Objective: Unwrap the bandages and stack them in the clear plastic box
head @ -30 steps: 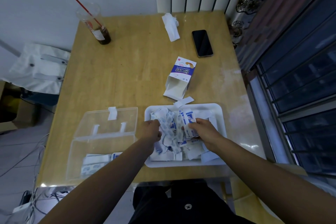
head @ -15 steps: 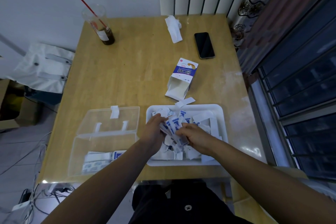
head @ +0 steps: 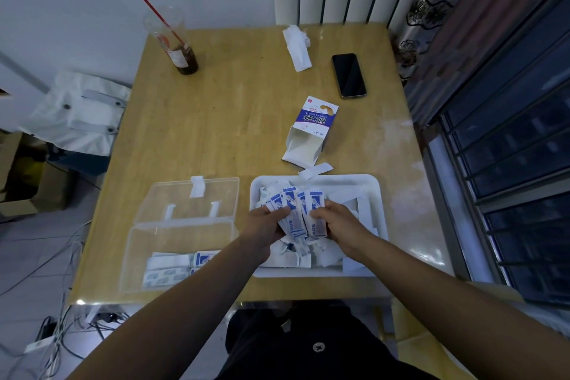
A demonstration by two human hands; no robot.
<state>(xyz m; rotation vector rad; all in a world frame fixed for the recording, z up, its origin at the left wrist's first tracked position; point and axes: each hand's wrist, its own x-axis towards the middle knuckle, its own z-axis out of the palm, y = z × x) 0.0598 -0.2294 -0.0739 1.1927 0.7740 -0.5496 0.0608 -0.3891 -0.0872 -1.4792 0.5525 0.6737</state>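
Holding a fan of wrapped bandages [head: 297,210] between them, both hands hover over the white tray [head: 378,194]. The left hand [head: 265,225] grips the left side of the fan with its thumb pressed on top. The right hand [head: 337,222] grasps the right side in much the same way. The blue-and-white wrappers spread away from the person, and their far ends stick out past the fingers. Beneath the hands, the tray holds a loose heap of white paper scraps [head: 308,257] and more wrappers.

Just left of the tray sits the clear plastic box [head: 132,256], its lid [head: 185,197] swung open toward the far side. A few bandages [head: 172,268] lie at its near end, partly hidden by the left forearm.

Beyond the tray an opened bandage carton [head: 313,128] lies on its side, and a paper strip [head: 316,170] rests at the tray's far rim. Farther back on the wooden table [head: 240,108] are a black phone [head: 348,75], a crumpled white tissue [head: 297,46] and a plastic cup [head: 182,52] with a red straw.
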